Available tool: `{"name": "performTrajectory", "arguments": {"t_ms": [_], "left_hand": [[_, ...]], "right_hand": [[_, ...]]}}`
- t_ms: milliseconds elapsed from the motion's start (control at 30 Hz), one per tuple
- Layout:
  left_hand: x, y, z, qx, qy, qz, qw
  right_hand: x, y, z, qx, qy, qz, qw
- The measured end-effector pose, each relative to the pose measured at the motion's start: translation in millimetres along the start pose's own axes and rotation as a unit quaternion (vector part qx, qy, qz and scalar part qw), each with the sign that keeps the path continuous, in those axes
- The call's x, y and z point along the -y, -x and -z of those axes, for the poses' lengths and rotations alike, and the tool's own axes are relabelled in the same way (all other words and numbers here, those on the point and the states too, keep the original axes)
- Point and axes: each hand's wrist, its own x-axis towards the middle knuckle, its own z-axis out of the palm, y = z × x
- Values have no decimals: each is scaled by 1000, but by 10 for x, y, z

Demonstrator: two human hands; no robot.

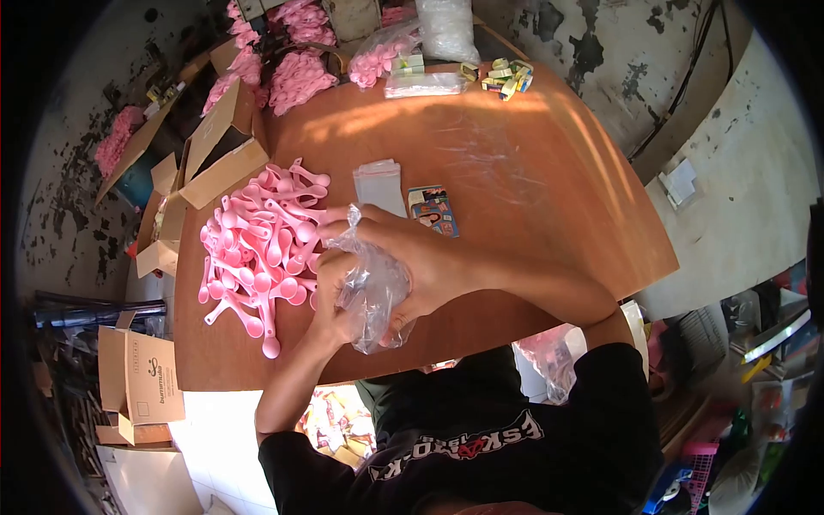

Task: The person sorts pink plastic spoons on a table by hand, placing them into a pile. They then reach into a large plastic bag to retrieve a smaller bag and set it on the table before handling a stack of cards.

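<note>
My left hand [330,300] and my right hand [421,262] meet over the near part of the brown table [549,189]. Between them is a crumpled clear plastic bag [373,296], which the fingers of both hands close around. Whether anything lies inside the bag I cannot make out. Left of my hands spreads a heap of pink plastic spoons [262,245], partly behind my left hand. Just beyond my right hand lie a stack of flat clear bags [379,182] and a small stack of colourful printed cards [433,211].
Open cardboard boxes [225,150] stand along the table's left edge. At the far edge are a bag of pink pieces [378,64], a pack of clear plastic [425,84] and several small yellow-green boxes [508,79]. Another carton [142,378] stands at lower left.
</note>
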Motion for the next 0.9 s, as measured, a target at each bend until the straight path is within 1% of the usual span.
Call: {"name": "performTrajectory", "arguments": {"t_ms": [33, 67, 133, 167, 200, 233, 267, 300, 333, 367, 400, 433, 467, 500, 533, 600, 633, 667, 700, 733, 767, 800, 833, 867, 900], "left_hand": [[-28, -19, 160, 144, 25, 85, 986], [-40, -13, 178, 142, 24, 85, 986], [-87, -43, 194, 118, 145, 135, 973], [-105, -122, 235, 149, 173, 118, 967], [-182, -119, 200, 144, 173, 118, 967], [-267, -116, 124, 68, 121, 109, 984], [-307, -109, 87, -8, 68, 97, 993], [-241, -81, 143, -33, -63, 16, 997], [-198, -107, 292, 30, -234, -115, 965], [-158, -85, 326, 37, -282, -160, 945], [-246, -142, 280, 45, -329, -203, 921], [-163, -137, 223, 73, -277, -191, 939], [-118, -123, 158, 70, -277, -190, 940], [-84, -113, 91, 97, -274, -194, 937], [-74, -118, 30, 126, -272, -199, 933], [-103, -160, -5, 112, -283, -186, 934], [-96, -185, 20, 136, -316, -181, 921], [-85, -212, 30, 159, -348, -176, 907], [-72, -216, 9, 122, -339, -195, 912], [-27, -214, 31, 119, -340, -196, 912], [38, -210, 93, 127, -346, -187, 910], [69, -223, 150, 135, -353, -178, 909], [79, -225, 199, 108, -345, -175, 916], [68, -209, 258, 107, -345, -175, 916], [52, -175, 326, 97, -354, -142, 919]], "right_hand": [[96, 4, 40, 13, -37, -50, 998], [74, 29, 27, 15, -39, -49, 998], [-50, 87, -6, -40, -25, -44, 998], [-104, 122, 14, -37, -27, -43, 998], [-163, 162, 56, -50, -52, -66, 995], [-227, 205, 85, -60, -76, -89, 991], [-317, 278, 53, -53, -77, -87, 992], [-310, 279, 20, -114, -138, -155, 972], [-300, 274, 28, -175, -195, -222, 939], [-248, 320, 155, -105, -195, -264, 939], [-215, 269, 156, -100, -195, -262, 940], [-183, 233, 116, -101, -284, -304, 904], [-163, 209, 59, -102, -370, -344, 857], [-265, 212, -75, -87, -409, -332, 846], [-231, 164, -136, -85, -408, -333, 846], [-159, 70, -166, -105, -403, -341, 843], [-196, 59, -146, -53, -443, -330, 832], [-266, 84, -145, -53, -441, -330, 833], [-325, 100, -145, -9, -455, -303, 837], [-378, 103, -125, 35, -468, -275, 839], [-431, 95, -75, 37, -466, -275, 840], [-425, 26, 21, 82, -475, -250, 840], [-453, -20, 111, 127, -483, -226, 836], [-556, -22, 189, 128, -483, -226, 836], [-701, -2, 283, 162, -454, -232, 845]]}}
